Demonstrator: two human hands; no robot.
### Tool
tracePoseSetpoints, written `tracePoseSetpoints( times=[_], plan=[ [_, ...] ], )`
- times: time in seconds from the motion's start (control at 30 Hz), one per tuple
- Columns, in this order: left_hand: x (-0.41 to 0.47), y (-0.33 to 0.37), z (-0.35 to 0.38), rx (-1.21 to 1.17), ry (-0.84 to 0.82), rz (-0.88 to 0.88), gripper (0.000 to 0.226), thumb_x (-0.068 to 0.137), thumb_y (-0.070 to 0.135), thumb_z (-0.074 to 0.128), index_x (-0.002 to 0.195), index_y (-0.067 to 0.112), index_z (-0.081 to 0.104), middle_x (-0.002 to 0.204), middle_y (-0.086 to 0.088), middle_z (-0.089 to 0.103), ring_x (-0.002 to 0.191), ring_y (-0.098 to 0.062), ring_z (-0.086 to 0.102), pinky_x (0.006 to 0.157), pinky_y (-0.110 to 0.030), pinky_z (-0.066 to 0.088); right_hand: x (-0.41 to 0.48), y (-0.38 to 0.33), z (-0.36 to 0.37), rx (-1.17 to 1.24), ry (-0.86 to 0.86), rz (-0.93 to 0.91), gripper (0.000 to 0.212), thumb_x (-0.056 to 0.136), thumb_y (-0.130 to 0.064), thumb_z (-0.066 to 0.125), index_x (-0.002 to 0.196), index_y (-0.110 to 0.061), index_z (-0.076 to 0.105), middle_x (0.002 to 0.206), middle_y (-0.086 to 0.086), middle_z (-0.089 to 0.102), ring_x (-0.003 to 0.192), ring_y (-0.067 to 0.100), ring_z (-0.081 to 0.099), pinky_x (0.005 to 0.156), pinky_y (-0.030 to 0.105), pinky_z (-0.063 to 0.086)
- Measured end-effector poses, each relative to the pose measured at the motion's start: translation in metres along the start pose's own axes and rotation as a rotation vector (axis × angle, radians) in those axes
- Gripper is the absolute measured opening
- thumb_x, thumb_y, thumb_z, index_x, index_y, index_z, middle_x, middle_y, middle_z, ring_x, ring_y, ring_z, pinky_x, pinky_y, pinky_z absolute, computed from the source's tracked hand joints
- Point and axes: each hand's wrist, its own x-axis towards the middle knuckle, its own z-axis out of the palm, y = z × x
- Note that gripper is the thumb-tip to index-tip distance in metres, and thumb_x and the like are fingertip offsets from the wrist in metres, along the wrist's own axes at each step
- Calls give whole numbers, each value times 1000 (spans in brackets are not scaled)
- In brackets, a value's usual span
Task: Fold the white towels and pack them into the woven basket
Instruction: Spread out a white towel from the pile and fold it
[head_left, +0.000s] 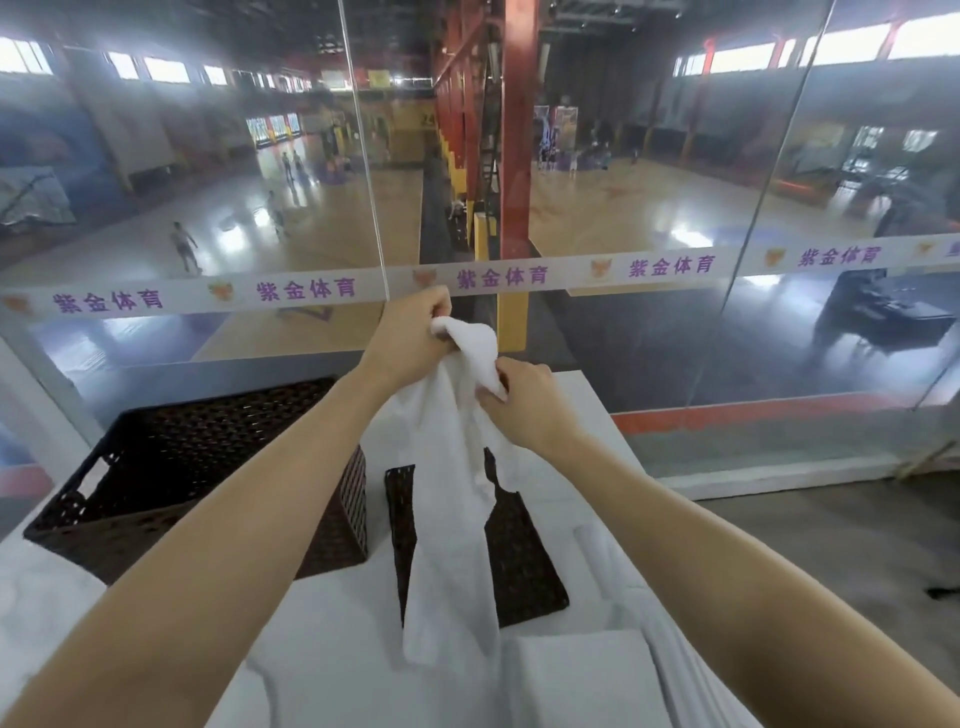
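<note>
A white towel (452, 519) hangs lengthwise in the air above the table. My left hand (410, 338) grips its top end, and my right hand (519, 405) pinches the same edge just below and to the right. The towel's lower end reaches down toward the table. A dark woven basket (171, 467) stands open on the left of the table. A flat dark woven piece, perhaps the basket's lid (519, 561), lies behind the hanging towel. A folded white towel (582, 670) rests near the table's front edge.
The white table (322, 623) stands against a glass wall (675, 322) with a printed band; a sports hall lies beyond it. More white cloth (613, 566) is piled on the table's right side. Bare floor shows to the right of the table.
</note>
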Motion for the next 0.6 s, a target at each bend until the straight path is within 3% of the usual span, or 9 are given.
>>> tracePoseSetpoints(
  times=[0.07,0.13,0.23,0.3,0.37,0.4,0.43,0.5,0.6],
  plan=[
    [9,-11,-7,35,-69,-5,44,80,19,90,83,20,46,75,3,58,67,-14,45,60,-36,34,16,17,-7,-67,43,27,10,96,-16,58,87,-16,62,82,4,68,78,30,60,72,41,50],
    [22,-31,-18,126,-139,-35,44,74,23,97,93,21,57,86,3,68,77,-17,58,66,-36,44,33,32,-27,-120,87,70,16,93,-5,55,98,-11,69,91,9,72,86,35,64,74,41,52],
    [45,-67,-28,396,-164,-22,21,82,27,88,88,31,69,90,5,72,88,-23,66,77,-41,55,59,46,-55,-99,130,108,24,92,1,51,104,-10,70,100,10,73,92,34,65,79,44,55],
    [57,-84,-30,558,-171,-9,23,94,33,78,76,35,64,85,5,69,84,-23,64,75,-42,56,74,50,-65,-52,120,105,27,95,1,51,109,-13,70,105,7,72,92,29,62,78,37,48],
    [64,-97,-28,666,-148,-17,24,102,36,69,78,36,64,83,8,65,81,-21,61,67,-36,47,85,53,-67,-21,47,68,19,97,-10,61,110,-20,69,107,2,72,95,26,64,79,33,44],
    [67,-103,-25,725,-123,-14,23,103,38,66,80,35,65,82,8,63,79,-20,60,64,-34,42,89,54,-67,-24,-15,34,12,96,-27,71,108,-25,69,105,-3,72,96,23,65,79,34,46],
    [70,-111,-22,764,-98,-7,22,103,38,65,81,34,66,79,8,62,77,-20,59,63,-32,40,93,55,-67,-68,-91,14,30,88,-49,80,105,-28,68,103,-7,71,95,18,64,80,36,48],
    [72,-125,-12,728,-126,-27,23,98,25,68,77,30,59,76,5,57,72,-21,55,62,-33,44,100,64,-61,-290,-297,12,54,73,-69,85,103,-28,65,100,-9,66,92,16,60,81,36,48],
    [66,-136,13,219,-184,-221,27,100,7,59,80,22,49,84,-4,58,77,-24,50,64,-33,38,110,91,-39,-552,-448,-9,36,86,-48,80,99,-18,67,105,-1,69,94,24,63,85,41,54]
  ],
)
